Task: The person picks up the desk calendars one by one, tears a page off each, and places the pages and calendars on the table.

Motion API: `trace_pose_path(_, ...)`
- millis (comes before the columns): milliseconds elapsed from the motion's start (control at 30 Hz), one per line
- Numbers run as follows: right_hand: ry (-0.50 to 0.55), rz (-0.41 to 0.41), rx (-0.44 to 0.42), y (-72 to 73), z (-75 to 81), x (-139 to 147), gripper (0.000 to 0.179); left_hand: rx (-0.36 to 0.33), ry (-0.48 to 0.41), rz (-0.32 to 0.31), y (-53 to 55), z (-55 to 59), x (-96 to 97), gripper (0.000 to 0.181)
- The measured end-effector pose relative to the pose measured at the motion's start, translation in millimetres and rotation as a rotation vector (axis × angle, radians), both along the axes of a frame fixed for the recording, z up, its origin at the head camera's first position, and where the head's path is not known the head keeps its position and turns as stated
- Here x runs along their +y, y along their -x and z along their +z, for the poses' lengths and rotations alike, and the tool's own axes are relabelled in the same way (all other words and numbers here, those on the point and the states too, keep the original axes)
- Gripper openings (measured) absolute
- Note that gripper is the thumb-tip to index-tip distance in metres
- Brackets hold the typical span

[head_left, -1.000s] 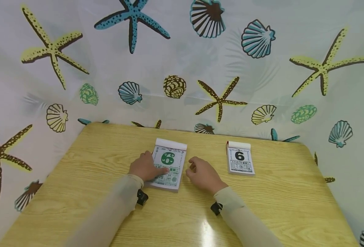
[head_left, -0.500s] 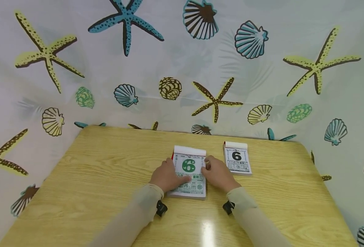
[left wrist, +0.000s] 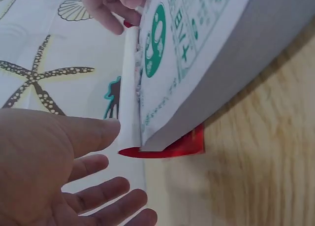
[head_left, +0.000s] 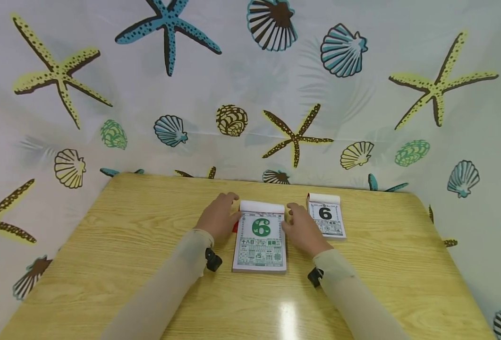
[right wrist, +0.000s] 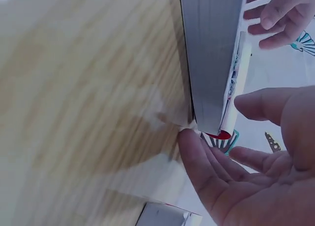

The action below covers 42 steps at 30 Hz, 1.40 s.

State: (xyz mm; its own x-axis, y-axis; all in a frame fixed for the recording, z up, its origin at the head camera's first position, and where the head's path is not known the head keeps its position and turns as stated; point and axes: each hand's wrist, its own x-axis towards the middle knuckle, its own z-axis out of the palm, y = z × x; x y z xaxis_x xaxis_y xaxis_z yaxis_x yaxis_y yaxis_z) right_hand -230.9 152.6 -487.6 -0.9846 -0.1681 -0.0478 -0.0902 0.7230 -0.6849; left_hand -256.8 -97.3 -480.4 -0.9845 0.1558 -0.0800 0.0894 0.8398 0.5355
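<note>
A thick tear-off calendar pad [head_left: 260, 255] with a green 6 lies face up on the wooden table, between both hands. Its white top strip is rolled over, and red backing shows at the upper left corner. Beside that corner is my left hand [head_left: 217, 219]; in the left wrist view its fingers [left wrist: 106, 189] are spread and its thumb is close to the strip. My right hand [head_left: 303, 231] is at the pad's upper right edge. In the right wrist view its thumb and loosely bent fingers stand around the pad's corner without gripping it; fingertip contact is unclear.
A smaller calendar pad [head_left: 333, 227] with a black 6 lies just right of my right hand, partly covered by it. Behind the wooden table [head_left: 148, 212] hangs a white cloth [head_left: 208, 85] printed with starfish and shells.
The larger calendar has shifted right in view and turned straighter. My left hand has left its face and moved up to the upper left corner. My right hand has moved up along the right edge.
</note>
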Motion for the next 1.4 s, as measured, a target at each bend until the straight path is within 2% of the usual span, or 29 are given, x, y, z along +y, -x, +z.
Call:
trace_pose_path(167, -0.046, 0.053, 0.027, 10.8, -6.6, -3.9, 0.063, -0.058, -0.021, -0.044, 12.7, -8.5, 5.8, 0.053)
trace_pose_path(267, -0.073, 0.054, 0.03, 15.2, -9.0, -6.5, 0.058, -0.06, -0.042, -0.049, 15.9, -13.8, 7.8, 0.052)
trace_pose_path(400, -0.105, 0.026, 0.016, 19.3, -9.3, -9.4, 0.053, -0.036, -0.054, -0.018, 19.6, -20.1, 8.8, 0.047)
trace_pose_path(567, -0.115, 0.018, -0.007, 21.0, -7.6, -11.9, 0.053, -0.029, -0.053, 0.029, 20.4, -23.7, 10.9, 0.043)
trace_pose_path(767, -0.108, 0.028, -0.042, 22.7, -7.6, -11.7, 0.054, -0.031, -0.035, 0.027, 19.4, -26.7, 11.6, 0.041)
trace_pose_path(933, -0.099, 0.032, -0.064, 25.0, -9.1, -10.0, 0.055, -0.011, -0.066, 0.007, 22.7, -33.6, 7.4, 0.037)
trace_pose_path(1100, -0.088, 0.022, -0.08, 25.2, -8.1, -7.7, 0.055, -0.027, -0.11, -0.001, 25.3, -35.4, 6.5, 0.038)
trace_pose_path(1267, -0.074, 0.029, -0.079, 24.5, -6.2, -8.4, 0.056, -0.08, -0.171, 0.007, 29.2, -35.3, 3.9, 0.042)
trace_pose_path(1400, -0.081, 0.051, -0.078, 24.0, -6.8, -8.4, 0.061, -0.085, -0.169, -0.011, 29.8, -32.7, 2.4, 0.052)
